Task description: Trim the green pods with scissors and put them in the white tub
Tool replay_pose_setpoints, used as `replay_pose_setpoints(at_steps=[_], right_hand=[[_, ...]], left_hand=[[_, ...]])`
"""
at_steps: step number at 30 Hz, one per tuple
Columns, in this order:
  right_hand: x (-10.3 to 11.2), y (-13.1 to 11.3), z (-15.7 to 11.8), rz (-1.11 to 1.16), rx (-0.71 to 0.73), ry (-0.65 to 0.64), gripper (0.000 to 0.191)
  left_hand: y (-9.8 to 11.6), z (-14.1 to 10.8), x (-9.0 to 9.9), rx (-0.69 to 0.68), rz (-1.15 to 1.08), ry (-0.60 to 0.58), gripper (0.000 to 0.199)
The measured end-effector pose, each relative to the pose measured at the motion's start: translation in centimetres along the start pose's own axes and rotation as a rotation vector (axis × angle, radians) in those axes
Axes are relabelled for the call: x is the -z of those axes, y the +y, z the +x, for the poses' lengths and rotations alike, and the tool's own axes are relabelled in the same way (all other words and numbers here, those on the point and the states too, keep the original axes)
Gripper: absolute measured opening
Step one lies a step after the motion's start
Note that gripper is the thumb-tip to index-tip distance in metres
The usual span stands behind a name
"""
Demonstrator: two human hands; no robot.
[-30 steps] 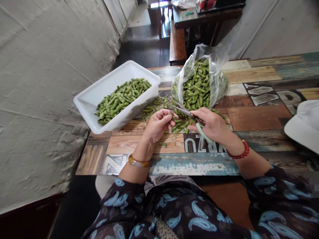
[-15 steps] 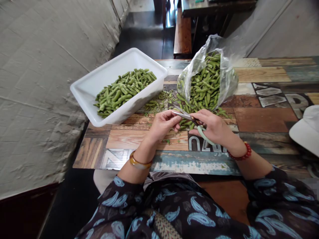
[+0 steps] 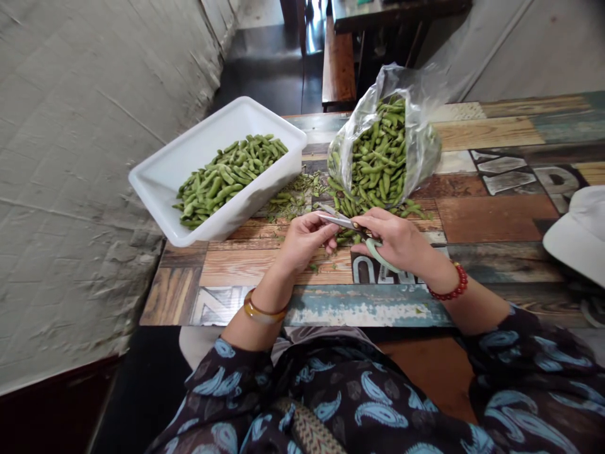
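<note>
My right hand [image 3: 394, 238] grips a pair of scissors [image 3: 344, 222] with pale green handles, its blades slightly apart and pointing left. Their tips are at the fingers of my left hand [image 3: 307, 239], which is closed in a pinch; what it holds is hidden. Just beyond the hands, green edamame pods [image 3: 378, 167] spill out of a clear plastic bag [image 3: 428, 157] onto the table. To the left stands a white plastic tub [image 3: 208, 135] with a heap of edamame pods [image 3: 231, 176] in it.
Trimmed bits and stems [image 3: 295, 195] lie between tub and bag. The patchwork-patterned table [image 3: 491, 217] runs off to the right, where a white cap [image 3: 579, 230] lies. A rough grey wall [image 3: 75, 157] borders the left. A wooden bench [image 3: 338, 69] stands beyond.
The view has shifted slightly, so the bag, tub and hands appear a little further left. Both hands keep nearly the same pose, with the scissors still at my left fingers.
</note>
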State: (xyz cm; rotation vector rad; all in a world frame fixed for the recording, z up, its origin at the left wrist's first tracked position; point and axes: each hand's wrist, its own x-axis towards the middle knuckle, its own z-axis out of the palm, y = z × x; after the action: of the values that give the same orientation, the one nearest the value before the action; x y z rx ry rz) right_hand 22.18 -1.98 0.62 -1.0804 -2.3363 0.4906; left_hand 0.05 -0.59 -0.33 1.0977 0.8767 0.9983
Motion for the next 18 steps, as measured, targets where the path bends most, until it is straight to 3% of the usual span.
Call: replay_pose_setpoints(at_steps=[5, 11, 18], right_hand=[[-0.1, 0.5, 0.0, -0.016, -0.017, 0.035, 0.038], [-0.2, 1.5, 0.1, 0.0, -0.031, 0.164, 0.046], [0.2, 0.4, 0.0, 0.016, -0.043, 0.049, 0.043]], left_hand=[[0.5, 0.2, 0.1, -0.039, 0.005, 0.142, 0.026], [1.2, 0.4, 0.3, 0.058, -0.267, 0.181, 0.037], [1.3, 0.6, 0.8, 0.067, -0.459, 0.229, 0.035]])
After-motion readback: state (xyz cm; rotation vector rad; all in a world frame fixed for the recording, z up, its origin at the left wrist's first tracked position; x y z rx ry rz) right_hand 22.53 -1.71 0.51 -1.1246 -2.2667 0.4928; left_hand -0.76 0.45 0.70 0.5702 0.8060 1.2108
